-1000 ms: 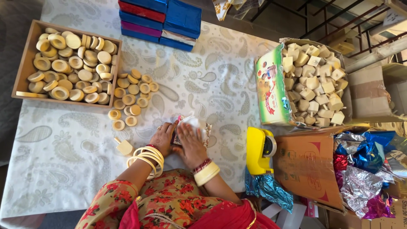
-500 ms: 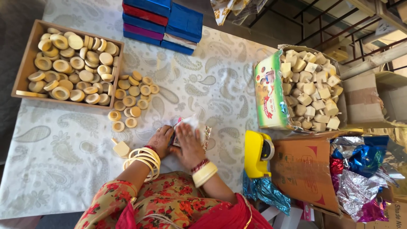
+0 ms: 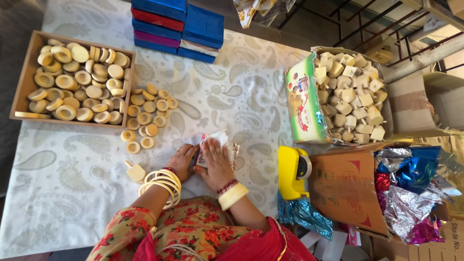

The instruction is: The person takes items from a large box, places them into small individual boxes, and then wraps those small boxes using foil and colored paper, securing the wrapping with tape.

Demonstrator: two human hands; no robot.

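Together, both hands press on a small printed paper packet (image 3: 216,151) lying on the paisley tablecloth (image 3: 63,183), close to the person's body. The right hand (image 3: 217,164) lies flat over the packet, fingers spread narrowly, with a scrap of white paper showing past the fingertips. The left hand (image 3: 182,162) curls against the packet's left edge; whether its fingers actually pinch it cannot be told from above. Cream bangles (image 3: 162,181) stack up on the left wrist, and a broad cream bangle with red beads sits on the right.

Just left of the left hand stands a small wooden block with a peg (image 3: 135,171). Beyond it, up and to the left, loose wooden rings (image 3: 145,116) spill across the cloth beside a wooden tray (image 3: 26,82) filled with more of them. Near the right hand, to its right, rests a yellow tape dispenser (image 3: 292,171). Farther out on that side, a green printed carton (image 3: 302,104) holds pale wooden blocks, with crumpled shiny foil (image 3: 411,183) next to brown cardboard. Well ahead of both hands, blue and red flat boxes (image 3: 179,24) are stacked.
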